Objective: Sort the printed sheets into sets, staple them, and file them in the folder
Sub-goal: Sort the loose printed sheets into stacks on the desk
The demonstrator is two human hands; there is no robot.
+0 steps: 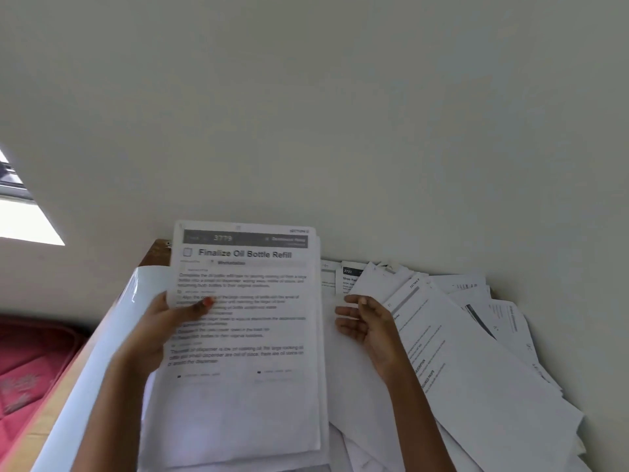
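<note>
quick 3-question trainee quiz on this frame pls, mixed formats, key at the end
1. True or false: the left hand grips the stack of white printed paper sheets headed "Finalize Oil Bottle Refill", thumb on its front.
2. Multiple choice: the right hand is A) holding a stapler; B) open with relaxed fingers, over the loose fanned pile of white printed paper sheets; C) out of view.
3. Fill in: the number in the dark header band of the gripped stack reads ____.
Key: 1 true; 2 B; 3 3779.
</note>
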